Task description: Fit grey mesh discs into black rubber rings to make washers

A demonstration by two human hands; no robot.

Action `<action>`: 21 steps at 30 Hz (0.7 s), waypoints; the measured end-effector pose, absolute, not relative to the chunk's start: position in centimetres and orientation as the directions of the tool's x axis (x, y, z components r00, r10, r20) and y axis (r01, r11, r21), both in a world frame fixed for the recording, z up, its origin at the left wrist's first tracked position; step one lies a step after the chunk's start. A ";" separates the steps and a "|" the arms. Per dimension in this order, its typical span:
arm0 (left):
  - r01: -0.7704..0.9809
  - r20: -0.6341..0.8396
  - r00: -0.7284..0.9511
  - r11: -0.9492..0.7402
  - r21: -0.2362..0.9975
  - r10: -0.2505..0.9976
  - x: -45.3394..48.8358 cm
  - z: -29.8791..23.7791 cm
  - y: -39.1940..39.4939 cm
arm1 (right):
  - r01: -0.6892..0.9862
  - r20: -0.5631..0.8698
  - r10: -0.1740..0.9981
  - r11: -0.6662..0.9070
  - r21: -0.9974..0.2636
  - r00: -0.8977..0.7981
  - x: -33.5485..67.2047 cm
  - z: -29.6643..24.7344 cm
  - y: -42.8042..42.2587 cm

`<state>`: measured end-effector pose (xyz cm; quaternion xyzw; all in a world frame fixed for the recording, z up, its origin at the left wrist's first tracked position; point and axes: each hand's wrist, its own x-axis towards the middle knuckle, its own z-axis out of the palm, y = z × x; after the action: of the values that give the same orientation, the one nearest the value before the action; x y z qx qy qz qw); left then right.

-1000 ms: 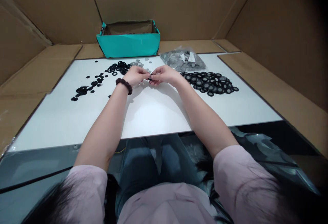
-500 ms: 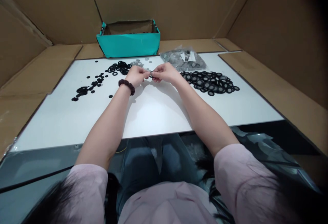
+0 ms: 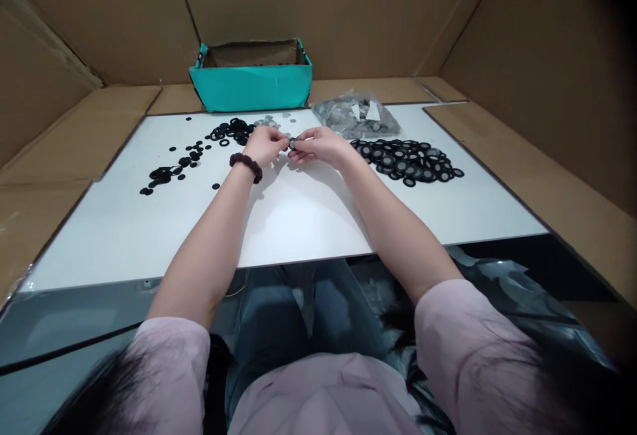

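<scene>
A small black ring with a grey disc in it [image 3: 292, 144] sits between the fingertips of both hands, just above the white tabletop. My right hand [image 3: 321, 145] pinches it from the right, fingers closed. My left hand [image 3: 266, 146], a dark scrunchie [image 3: 246, 165] at its wrist, has thumb and fingers pressed together at the ring's left edge. Beyond my left hand lie a heap of black rings [image 3: 233, 131] and some loose grey discs [image 3: 267, 121]. To the right of my right hand spreads a large pile of black rings with grey centres [image 3: 408, 160].
A teal open box [image 3: 251, 89] stands at the back. Beside it lies a clear plastic bag of grey discs [image 3: 355, 115]. Small black discs [image 3: 164, 175] are scattered on the left of the white table [image 3: 303, 223]. Cardboard walls [image 3: 358, 17] enclose the back and sides.
The ring has turned so that its grey face shows more. My right fingers have shifted slightly around it; both hands stay in nearly the same place.
</scene>
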<state>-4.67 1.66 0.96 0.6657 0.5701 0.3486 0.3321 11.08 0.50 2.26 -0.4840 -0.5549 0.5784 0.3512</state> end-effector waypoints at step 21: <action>0.566 0.108 0.092 -0.142 0.812 0.990 -4.4 0.3 1.8 | 0.221 -0.148 0.958 -0.093 -0.971 -0.245 11.2 1.8 0.9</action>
<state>-4.38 1.75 0.30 0.6722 0.5786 0.3449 0.3071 11.18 0.93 1.83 -0.5092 -0.5790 0.5361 0.3437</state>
